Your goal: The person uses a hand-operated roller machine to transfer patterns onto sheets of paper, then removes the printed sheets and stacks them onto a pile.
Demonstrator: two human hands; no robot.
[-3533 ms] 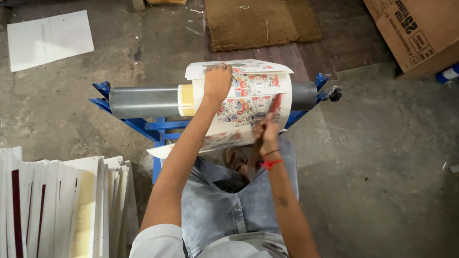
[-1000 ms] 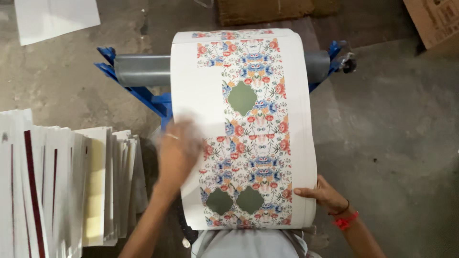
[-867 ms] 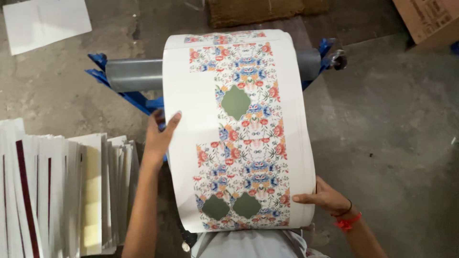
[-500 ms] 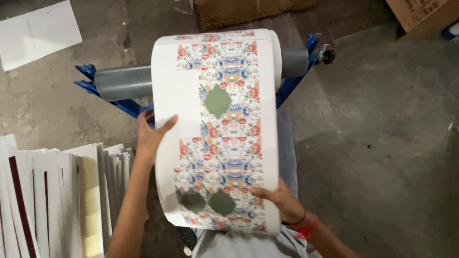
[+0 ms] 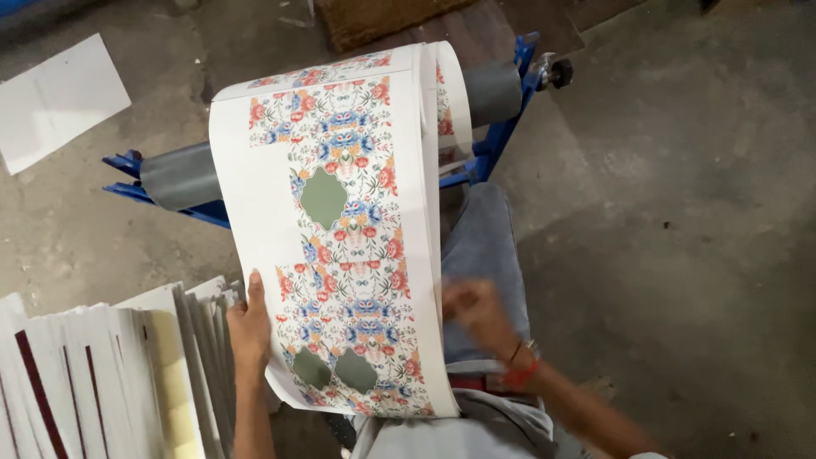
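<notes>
A long white sheet with a floral print and green shapes (image 5: 348,246) drapes over a grey roller (image 5: 183,174) on a blue frame (image 5: 501,127) and runs down onto my lap. My left hand (image 5: 249,327) holds the sheet's lower left edge. My right hand (image 5: 476,310), with a red band at the wrist, is blurred and off the sheet, just right of its right edge above my thigh; its fingers look loosely curled with nothing in them.
A stack of white sheets and cards (image 5: 93,374) stands on edge at my lower left. A loose white sheet (image 5: 55,98) lies on the concrete floor at upper left. A brown mat (image 5: 382,17) lies beyond the roller.
The sheet has swung to slant left over the roller. My right hand has let go of its lower right edge and moved right. My left hand slid down to the lower left edge.
</notes>
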